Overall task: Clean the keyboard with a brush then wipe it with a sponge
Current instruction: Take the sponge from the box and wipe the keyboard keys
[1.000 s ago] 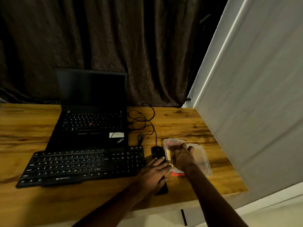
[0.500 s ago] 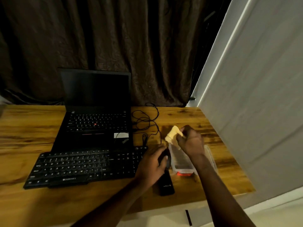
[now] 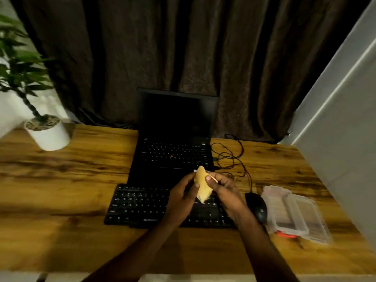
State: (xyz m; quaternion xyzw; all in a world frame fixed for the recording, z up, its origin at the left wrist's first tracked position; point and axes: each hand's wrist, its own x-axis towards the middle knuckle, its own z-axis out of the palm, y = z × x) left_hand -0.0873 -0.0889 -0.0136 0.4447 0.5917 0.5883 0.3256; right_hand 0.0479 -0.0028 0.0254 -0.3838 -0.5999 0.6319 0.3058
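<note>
From where I stood, the left hand (image 3: 181, 200) pinched one edge of the yellow sponge (image 3: 202, 186) between thumb and fingers. The right hand (image 3: 225, 192) gripped the other side, thumb laid across its face. The sponge hung upright between them, above the right half of the keyboard (image 3: 138, 206) and, as far as I could tell, clear of the keys. It looked to me like the wiping step being readied. The sponge would work best flattened face down in one hand, with the other steadying the keyboard's near edge, and drawn lightly along the rows so no key snagged. Whether it was damp I could not tell. Counting from far left of the grip, there was one potted plant (image 3: 47, 132) at the back corner of the desk (image 3: 81, 180). Then came one keyboard beneath the hands, one laptop (image 3: 175, 151) just behind them, and one sponge with two hands on it. Right of the grip were one tangled cable (image 3: 230, 155) behind, one mouse (image 3: 256, 207) beside the right wrist, and one clear plastic case (image 3: 295, 214) beyond it.
</note>
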